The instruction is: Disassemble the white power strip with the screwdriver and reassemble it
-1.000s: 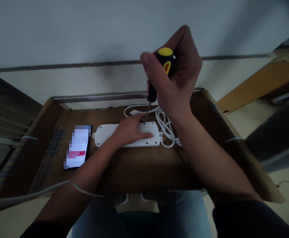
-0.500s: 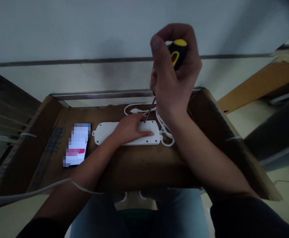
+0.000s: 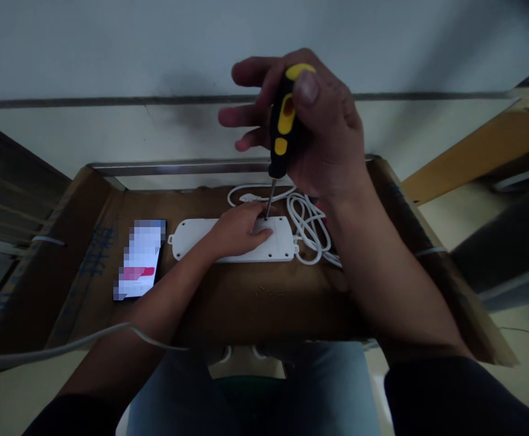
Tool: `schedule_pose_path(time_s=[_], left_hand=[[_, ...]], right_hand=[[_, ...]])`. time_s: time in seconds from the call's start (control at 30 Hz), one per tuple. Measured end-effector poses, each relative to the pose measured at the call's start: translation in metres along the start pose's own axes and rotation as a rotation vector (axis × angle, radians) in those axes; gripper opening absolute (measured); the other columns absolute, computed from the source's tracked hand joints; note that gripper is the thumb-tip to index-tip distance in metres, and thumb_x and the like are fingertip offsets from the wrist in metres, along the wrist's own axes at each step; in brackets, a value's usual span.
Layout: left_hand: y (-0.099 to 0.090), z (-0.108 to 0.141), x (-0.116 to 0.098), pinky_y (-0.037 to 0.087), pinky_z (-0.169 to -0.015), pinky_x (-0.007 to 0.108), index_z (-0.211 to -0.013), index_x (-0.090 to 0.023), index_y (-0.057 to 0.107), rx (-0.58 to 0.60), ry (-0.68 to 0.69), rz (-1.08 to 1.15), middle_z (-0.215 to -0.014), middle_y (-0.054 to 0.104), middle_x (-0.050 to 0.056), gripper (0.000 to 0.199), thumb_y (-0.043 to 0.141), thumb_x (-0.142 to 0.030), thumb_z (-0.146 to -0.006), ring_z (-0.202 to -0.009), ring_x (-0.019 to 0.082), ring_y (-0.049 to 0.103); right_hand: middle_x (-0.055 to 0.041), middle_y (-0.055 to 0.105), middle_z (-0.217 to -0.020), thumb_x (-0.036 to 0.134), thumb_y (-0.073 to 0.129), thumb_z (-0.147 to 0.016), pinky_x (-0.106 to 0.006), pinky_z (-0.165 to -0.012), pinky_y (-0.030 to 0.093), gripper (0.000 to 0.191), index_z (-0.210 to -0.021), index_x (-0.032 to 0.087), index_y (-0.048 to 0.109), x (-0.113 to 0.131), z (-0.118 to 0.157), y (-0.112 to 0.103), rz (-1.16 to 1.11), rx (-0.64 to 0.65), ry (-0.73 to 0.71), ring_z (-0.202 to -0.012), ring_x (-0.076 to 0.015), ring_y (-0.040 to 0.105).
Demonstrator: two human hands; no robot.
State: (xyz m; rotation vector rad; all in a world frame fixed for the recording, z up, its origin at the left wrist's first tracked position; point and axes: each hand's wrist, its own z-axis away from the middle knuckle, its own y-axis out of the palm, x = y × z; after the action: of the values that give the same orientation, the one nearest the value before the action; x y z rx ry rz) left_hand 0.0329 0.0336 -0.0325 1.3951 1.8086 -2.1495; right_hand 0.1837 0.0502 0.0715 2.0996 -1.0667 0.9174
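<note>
A white power strip (image 3: 196, 233) lies with its screw-holed back up on the cardboard. My left hand (image 3: 237, 230) rests across it, thumb on the back and fingers toward the far edge, holding it down. In my right hand (image 3: 323, 121) is a black and yellow screwdriver (image 3: 283, 130), nearly upright with a slight tilt. Thumb and palm hold the handle while the other fingers are spread away from it. The shaft reaches down to a hole near the strip's far edge, beside my left fingertips. Several small screws (image 3: 271, 294) lie in front of the strip.
A coiled white cord (image 3: 307, 224) with its plug (image 3: 249, 198) lies behind and right of the strip. A lit phone (image 3: 140, 260) is at left. Cardboard side walls (image 3: 437, 254) flank the work surface. A pale cable (image 3: 64, 351) crosses near my left forearm.
My right hand has turned and shifted left, its fingers uncurling from the screwdriver handle, which now stands more upright. My left hand stays on the power strip.
</note>
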Motion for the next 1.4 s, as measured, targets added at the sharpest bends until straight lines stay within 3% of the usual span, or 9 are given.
schedule_pose_path(time_s=[0.1, 0.23, 0.47, 0.6, 0.67, 0.8, 0.87, 1.1, 1.4], left_hand=[[0.001, -0.001, 0.002, 0.052, -0.111, 0.049, -0.129, -0.017, 0.066, -0.031, 0.003, 0.049, -0.135, 0.071, 0.013, 0.047, 0.061, -0.02, -0.083, -0.124, 0.031, 0.068], [0.002, -0.001, 0.005, 0.055, -0.103, 0.041, -0.124, -0.016, 0.066, -0.122, 0.028, 0.182, -0.123, 0.072, 0.012, 0.046, 0.057, -0.015, -0.079, -0.112, 0.025, 0.07], [0.008, -0.007, 0.01, 0.056, -0.091, 0.035, -0.109, -0.015, 0.07, -0.247, -0.061, 0.332, -0.102, 0.077, 0.007, 0.035, 0.053, -0.011, -0.079, -0.092, 0.02, 0.071], [0.01, -0.01, 0.014, 0.055, -0.087, 0.033, -0.099, -0.014, 0.075, -0.385, -0.142, 0.396, -0.095, 0.078, 0.006, 0.035, 0.047, -0.007, -0.079, -0.088, 0.018, 0.07], [0.011, -0.011, 0.016, 0.055, -0.085, 0.033, -0.097, -0.015, 0.076, -0.412, -0.144, 0.383, -0.094, 0.079, 0.005, 0.035, 0.046, -0.007, -0.08, -0.086, 0.018, 0.07], [0.014, -0.011, 0.02, 0.054, -0.075, 0.028, -0.095, -0.017, 0.077, -0.436, -0.135, 0.358, -0.088, 0.079, 0.002, 0.033, 0.047, -0.008, -0.083, -0.078, 0.016, 0.069], [0.015, -0.011, 0.02, 0.054, -0.076, 0.028, -0.096, -0.017, 0.076, -0.429, -0.123, 0.362, -0.087, 0.078, 0.001, 0.033, 0.047, -0.008, -0.083, -0.078, 0.015, 0.069], [0.007, -0.007, 0.01, 0.055, -0.092, 0.034, -0.1, -0.016, 0.076, -0.224, -0.09, 0.321, -0.096, 0.078, 0.004, 0.036, 0.048, -0.008, -0.08, -0.091, 0.019, 0.071], [0.008, -0.007, 0.013, 0.055, -0.096, 0.034, -0.105, -0.016, 0.072, -0.219, -0.076, 0.337, -0.101, 0.078, 0.005, 0.038, 0.045, -0.006, -0.081, -0.096, 0.018, 0.072]], right_hand=[[0.0005, 0.068, -0.125, 0.05, 0.081, -0.08, -0.026, -0.06, 0.059, 0.03, -0.09, 0.027, 0.065, 0.009, -0.001, -0.005, 0.083, 0.081, 0.095, -0.092, -0.0176, 0.075], [-0.0005, 0.071, -0.095, 0.056, 0.08, -0.078, -0.024, -0.047, 0.051, 0.037, -0.093, 0.03, 0.059, 0.016, -0.01, 0.002, 0.146, -0.078, 0.2, -0.081, -0.019, 0.073], [0.0031, 0.063, -0.076, 0.053, 0.079, -0.083, -0.021, -0.042, 0.039, 0.04, -0.09, 0.027, 0.05, 0.015, -0.008, 0.016, 0.189, -0.1, 0.206, -0.066, -0.0144, 0.065], [0.0047, 0.055, -0.071, 0.028, 0.064, -0.095, -0.022, -0.042, 0.032, 0.024, -0.084, 0.024, 0.044, 0.011, 0.0, 0.022, 0.233, -0.135, 0.051, -0.061, -0.0103, 0.058], [0.004, 0.051, -0.072, 0.026, 0.057, -0.099, -0.023, -0.048, 0.038, 0.024, -0.082, 0.024, 0.041, 0.006, 0.002, 0.029, 0.241, -0.197, -0.068, -0.066, -0.0095, 0.059], [0.0023, 0.046, -0.079, 0.031, 0.06, -0.1, -0.024, -0.071, 0.053, 0.025, -0.083, 0.026, 0.042, -0.001, 0.004, 0.045, 0.326, -0.453, -0.223, -0.068, -0.0097, 0.053], [0.0016, 0.046, -0.08, 0.03, 0.059, -0.102, -0.026, -0.066, 0.051, 0.023, -0.086, 0.026, 0.043, 0.001, 0.004, 0.044, 0.373, -0.556, -0.237, -0.069, -0.0121, 0.053], [0.0018, 0.052, -0.071, 0.065, 0.079, -0.082, -0.024, -0.047, 0.043, 0.047, -0.086, 0.027, 0.052, 0.02, -0.012, 0.009, 0.356, -0.177, 0.247, -0.067, -0.0152, 0.058], [0.0059, 0.046, -0.057, 0.055, 0.07, -0.091, -0.021, -0.043, 0.038, 0.031, -0.091, 0.026, 0.058, 0.015, -0.011, 0.019, 0.225, -0.124, 0.282, -0.052, -0.0117, 0.049]])
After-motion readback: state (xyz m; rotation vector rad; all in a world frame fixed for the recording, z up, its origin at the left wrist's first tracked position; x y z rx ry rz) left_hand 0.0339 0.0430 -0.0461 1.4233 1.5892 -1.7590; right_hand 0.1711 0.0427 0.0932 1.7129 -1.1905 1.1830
